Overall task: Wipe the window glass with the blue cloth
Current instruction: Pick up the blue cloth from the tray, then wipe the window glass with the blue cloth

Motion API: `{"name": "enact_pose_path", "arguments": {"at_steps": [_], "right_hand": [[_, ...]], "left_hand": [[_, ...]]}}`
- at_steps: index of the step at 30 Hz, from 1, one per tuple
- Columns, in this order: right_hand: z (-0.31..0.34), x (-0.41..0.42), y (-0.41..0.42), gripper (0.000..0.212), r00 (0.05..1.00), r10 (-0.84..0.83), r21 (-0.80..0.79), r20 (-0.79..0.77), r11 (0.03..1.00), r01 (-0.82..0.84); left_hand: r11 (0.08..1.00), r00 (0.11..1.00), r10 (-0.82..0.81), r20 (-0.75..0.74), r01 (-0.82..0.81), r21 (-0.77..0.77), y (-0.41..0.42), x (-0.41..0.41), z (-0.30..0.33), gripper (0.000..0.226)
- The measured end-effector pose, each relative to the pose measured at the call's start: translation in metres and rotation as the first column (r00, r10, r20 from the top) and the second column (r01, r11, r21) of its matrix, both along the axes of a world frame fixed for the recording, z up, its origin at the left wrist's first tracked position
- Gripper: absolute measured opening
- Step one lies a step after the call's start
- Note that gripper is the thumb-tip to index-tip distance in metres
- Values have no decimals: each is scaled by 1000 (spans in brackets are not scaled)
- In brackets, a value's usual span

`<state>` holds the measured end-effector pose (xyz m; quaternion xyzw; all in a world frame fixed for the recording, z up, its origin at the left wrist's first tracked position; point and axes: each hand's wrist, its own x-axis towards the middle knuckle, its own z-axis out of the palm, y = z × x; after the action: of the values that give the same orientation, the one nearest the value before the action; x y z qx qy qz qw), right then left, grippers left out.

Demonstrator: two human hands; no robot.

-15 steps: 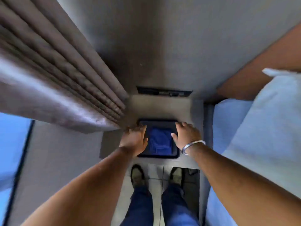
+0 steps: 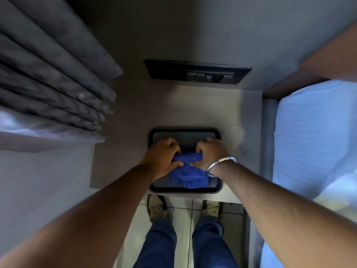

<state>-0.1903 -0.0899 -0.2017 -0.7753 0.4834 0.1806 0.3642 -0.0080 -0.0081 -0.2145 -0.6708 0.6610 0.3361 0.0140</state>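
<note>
Denim legs (image 2: 185, 244) and shoes (image 2: 157, 208) stand on floor tiles (image 2: 185, 206) at the bottom of the view, just short of the desk (image 2: 193, 109). Above them both bare arms reach to a dark tray (image 2: 184, 130) at the desk's near edge, where the cloth (image 2: 188, 174) lies bunched. Left hand (image 2: 161, 156) and right hand (image 2: 209, 152), the right with a bangle (image 2: 220, 161), each have their grip closed on the cloth's top, its lower folds hanging onto the tray. By my judgement this is only the pick-up: no glass has been wiped yet. Farther off, a switch panel (image 2: 197, 72) sits in the wall; curtains (image 2: 50, 78) hang left, a bed (image 2: 313, 136) lies right. No window is clearly visible.
</note>
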Motion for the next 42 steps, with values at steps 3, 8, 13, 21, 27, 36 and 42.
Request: {"name": "enact_pose_path", "arguments": {"at_steps": [3,8,13,21,27,36,42], "right_hand": [[51,1,7,41,964,-225,172,139,965,200],[204,-10,1,37,700,-523,239,486,850,469],[366,-7,15,30,333,-661,480,673,732,483],[514,57,70,30,413,-361,301,836,932,204],[604,148,136,28,387,-83,157,918,974,-164],[751,258,308,43,-59,101,-113,993,963,-246],[815,305,378,35,-360,545,-469,758,837,281]], "left_hand": [[977,953,201,-228,-177,121,-2,6,56,23],[857,569,459,-683,-487,171,-17,12,214,27],[803,271,374,-887,-573,164,6,14,379,19],[516,219,329,-919,-856,-19,113,40,534,21],[158,259,412,-873,-964,-212,231,73,633,29],[-360,364,600,-713,-673,-646,394,97,803,25],[-378,430,757,-492,-325,-867,438,132,879,26]]}}
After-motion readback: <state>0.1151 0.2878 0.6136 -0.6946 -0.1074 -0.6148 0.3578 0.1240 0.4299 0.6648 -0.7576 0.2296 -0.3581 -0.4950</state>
